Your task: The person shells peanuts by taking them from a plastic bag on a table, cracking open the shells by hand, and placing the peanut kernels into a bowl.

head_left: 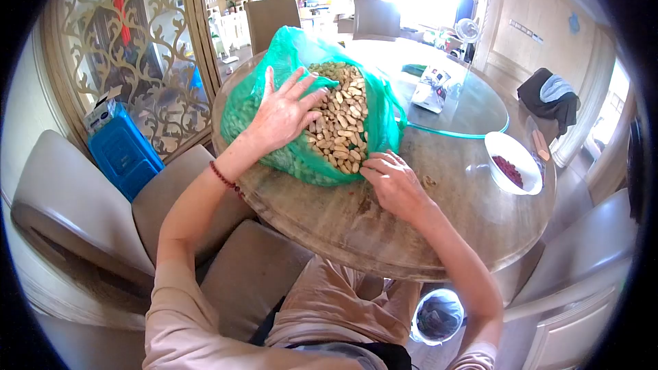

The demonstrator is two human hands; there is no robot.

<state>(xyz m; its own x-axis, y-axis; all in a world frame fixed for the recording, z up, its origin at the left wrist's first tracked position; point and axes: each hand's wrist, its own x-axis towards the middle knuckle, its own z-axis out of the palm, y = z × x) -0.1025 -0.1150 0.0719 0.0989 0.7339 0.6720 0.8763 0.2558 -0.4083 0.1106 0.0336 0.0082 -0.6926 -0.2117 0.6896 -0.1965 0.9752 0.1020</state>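
A green plastic bag [274, 151] full of unshelled peanuts [348, 113] rests on the round table, its mouth spread wide. Across the bag's left side lies my left hand [279, 113], fingers spread, the fingertips reaching over the peanuts. At the bag's lower right edge, my right hand [394, 181] has its fingers curled and pinched on the plastic. Whether a peanut is also between those fingers is hidden. Small shell bits [429, 181] lie on the table just right of my right hand.
On the right of the round table [473, 226] stands a white bowl [495, 147] with dark red kernels [508, 171]. A glass turntable [473, 106] carries a white packet [433, 89]. Below is a lined bin [439, 315]. Chairs [75, 192] surround the table.
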